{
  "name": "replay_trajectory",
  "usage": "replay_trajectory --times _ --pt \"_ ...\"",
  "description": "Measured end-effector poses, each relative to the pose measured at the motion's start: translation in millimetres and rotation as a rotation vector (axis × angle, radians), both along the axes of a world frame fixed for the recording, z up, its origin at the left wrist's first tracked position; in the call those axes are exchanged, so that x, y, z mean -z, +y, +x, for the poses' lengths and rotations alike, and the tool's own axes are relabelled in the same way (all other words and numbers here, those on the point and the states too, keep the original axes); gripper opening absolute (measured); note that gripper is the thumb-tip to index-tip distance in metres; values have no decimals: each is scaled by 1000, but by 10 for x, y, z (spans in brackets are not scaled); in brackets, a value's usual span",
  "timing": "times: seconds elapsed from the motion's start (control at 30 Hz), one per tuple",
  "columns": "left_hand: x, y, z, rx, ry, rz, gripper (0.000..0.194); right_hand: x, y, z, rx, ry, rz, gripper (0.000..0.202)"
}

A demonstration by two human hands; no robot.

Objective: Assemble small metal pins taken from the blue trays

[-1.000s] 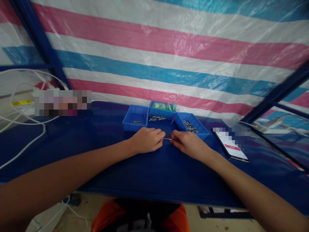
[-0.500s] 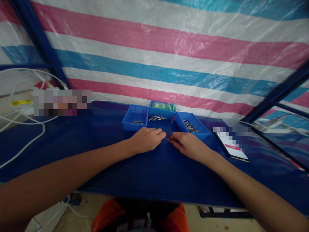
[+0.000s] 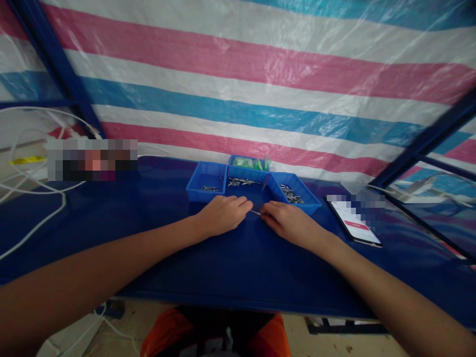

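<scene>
My left hand [image 3: 227,214] and my right hand [image 3: 282,218] meet over the blue table, fingers closed in pinches. A thin silver metal pin [image 3: 255,212] spans the small gap between them, one end in each hand's fingertips. Its exact kind is too small to tell, and the fingers hide both ends. Just beyond the hands lies a loose pile of similar slim metal pins [image 3: 241,182]. A blue bin [image 3: 197,192] with a few small metal pieces stands past my left hand. Another blue bin [image 3: 311,203], holding more dark and silver pieces, is beyond my right hand.
Behind the pile, a third blue bin [image 3: 253,173] contains green and clear plastic packets. A phone [image 3: 351,220] with a lit screen lies at right. White cables [image 3: 67,208] loop over the table's left end. A striped plastic sheet [image 3: 238,89] hangs behind the table.
The visible stretch of the pin between my fingertips looks slightly longer. Both hands stay nearly in place, while the whole view has shifted a little.
</scene>
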State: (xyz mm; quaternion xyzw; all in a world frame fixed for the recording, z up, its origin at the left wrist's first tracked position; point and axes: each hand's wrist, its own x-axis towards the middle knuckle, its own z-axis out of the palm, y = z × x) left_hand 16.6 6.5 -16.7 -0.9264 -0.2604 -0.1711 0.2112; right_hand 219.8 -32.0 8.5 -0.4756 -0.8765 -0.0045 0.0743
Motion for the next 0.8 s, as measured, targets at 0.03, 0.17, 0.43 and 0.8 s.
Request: replay_trajectory --times 0.03,0.17,0.43,0.8 --pt "5 6 -1 -18 -1 -8 13 -13 -4 -2 3 18 18 14" --pt "14 15 -2 -50 -7 -66 13 -67 -27 -19 2 127 110 16" --pt "-30 -14 14 -31 -29 -156 14 -79 -46 -21 -29 205 139 16" --pt "-34 -46 19 35 -51 -152 19 -78 -41 -19 -48 198 140 17"
